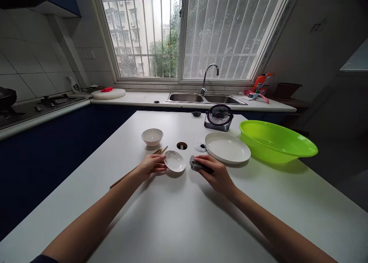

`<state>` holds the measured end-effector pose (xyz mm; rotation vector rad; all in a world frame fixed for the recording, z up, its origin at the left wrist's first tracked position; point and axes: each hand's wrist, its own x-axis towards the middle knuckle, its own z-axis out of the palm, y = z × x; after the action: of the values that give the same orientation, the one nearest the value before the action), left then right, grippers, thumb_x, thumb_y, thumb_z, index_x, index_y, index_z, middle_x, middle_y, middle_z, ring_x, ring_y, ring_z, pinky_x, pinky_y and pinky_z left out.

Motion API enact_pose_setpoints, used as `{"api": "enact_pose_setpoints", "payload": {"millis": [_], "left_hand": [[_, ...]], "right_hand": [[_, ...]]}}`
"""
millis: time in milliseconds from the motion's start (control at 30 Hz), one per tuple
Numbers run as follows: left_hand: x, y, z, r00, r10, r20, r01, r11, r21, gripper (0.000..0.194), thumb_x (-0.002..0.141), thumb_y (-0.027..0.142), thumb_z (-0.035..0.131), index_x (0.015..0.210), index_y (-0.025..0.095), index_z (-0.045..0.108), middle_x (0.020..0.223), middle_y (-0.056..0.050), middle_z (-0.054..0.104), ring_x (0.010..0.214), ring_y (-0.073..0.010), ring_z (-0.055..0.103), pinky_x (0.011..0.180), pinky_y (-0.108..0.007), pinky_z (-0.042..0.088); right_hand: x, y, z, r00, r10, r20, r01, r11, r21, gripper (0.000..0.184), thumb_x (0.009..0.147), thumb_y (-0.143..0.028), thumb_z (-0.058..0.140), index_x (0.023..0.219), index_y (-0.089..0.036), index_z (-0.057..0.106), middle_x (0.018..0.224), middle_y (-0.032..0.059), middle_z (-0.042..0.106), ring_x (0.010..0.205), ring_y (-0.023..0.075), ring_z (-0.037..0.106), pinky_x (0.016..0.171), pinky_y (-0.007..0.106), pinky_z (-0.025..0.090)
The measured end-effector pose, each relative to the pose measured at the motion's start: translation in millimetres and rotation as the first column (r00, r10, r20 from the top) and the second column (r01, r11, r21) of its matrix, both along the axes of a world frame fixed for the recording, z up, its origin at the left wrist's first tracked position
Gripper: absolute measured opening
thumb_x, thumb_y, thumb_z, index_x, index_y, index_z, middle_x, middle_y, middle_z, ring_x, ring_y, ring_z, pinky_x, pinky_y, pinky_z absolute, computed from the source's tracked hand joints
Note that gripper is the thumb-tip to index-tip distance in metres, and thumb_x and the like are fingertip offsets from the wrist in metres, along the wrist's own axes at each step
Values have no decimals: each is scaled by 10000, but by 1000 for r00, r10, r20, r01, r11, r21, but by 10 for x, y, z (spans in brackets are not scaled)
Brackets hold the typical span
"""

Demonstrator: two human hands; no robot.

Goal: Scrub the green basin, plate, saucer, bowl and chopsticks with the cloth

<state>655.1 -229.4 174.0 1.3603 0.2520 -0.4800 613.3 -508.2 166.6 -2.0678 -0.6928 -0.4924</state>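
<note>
My left hand point(152, 165) pinches the left rim of a small white saucer point(176, 162) with a floral print, tilted a little above the white table. Just right of it, my right hand point(215, 173) is closed around a dark-handled scrubber with a grey, fuzzy head point(194, 163). The scrubber head points at the saucer, with a gap between them. Beneath and beside my left hand lie wooden chopsticks point(123, 177), partly covered by the hand. A white bowl point(152, 136) stands behind them, and a large white plate point(227, 147) rests beyond my right hand.
A lime-green basin point(277, 142) sits at the table's right edge. A small black fan point(219, 117) and a dark scouring pad point(196, 113) are at the far side. The tabletop has a round hole point(182, 146) with a loose cover point(200, 146) nearby. A double sink point(205, 98) lies under the window.
</note>
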Motion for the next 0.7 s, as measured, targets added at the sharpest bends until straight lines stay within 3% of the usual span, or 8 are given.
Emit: {"api": "enact_pose_setpoints", "payload": {"millis": [167, 333, 533, 700], "left_hand": [[-17, -13, -15, 999, -31, 37, 31, 999, 8, 404, 686, 371, 865, 956, 103, 729, 894, -117, 761, 687, -163, 732, 664, -230, 630], [-43, -44, -12, 997, -43, 66, 42, 999, 6, 424, 653, 399, 879, 950, 128, 743, 863, -97, 755, 701, -168, 720, 691, -267, 624], [-83, -68, 26, 980, -89, 180, 76, 994, 79, 391, 675, 464, 839, 902, 155, 762, 885, -86, 745, 770, -183, 701, 743, -296, 589], [-146, -114, 103, 950, -148, 275, 113, 983, 142, 382, 732, 470, 782, 974, 176, 766, 1016, -96, 737, 1018, -247, 674, 905, -360, 552]], "right_hand": [[209, 319, 6, 1000, -9, 12, 8, 999, 39, 278, 862, -224, 669, 1138, -243, 694, 1123, 90, 710, 1045, 257, 666, 939, 423, 541], [355, 566, -69, 1000, -1, 27, 1, 1000, -10, 252, 850, -173, 659, 1091, -231, 704, 1117, 96, 705, 1046, 258, 656, 933, 433, 534], [335, 651, -169, 999, -43, -11, 41, 992, -119, 250, 865, -195, 649, 1097, -226, 734, 1154, 121, 650, 1077, 264, 631, 938, 429, 539], [299, 647, -258, 998, -46, -32, 42, 989, -139, 330, 872, -152, 590, 1171, -211, 717, 1171, 142, 627, 1117, 271, 611, 972, 444, 525]]}}
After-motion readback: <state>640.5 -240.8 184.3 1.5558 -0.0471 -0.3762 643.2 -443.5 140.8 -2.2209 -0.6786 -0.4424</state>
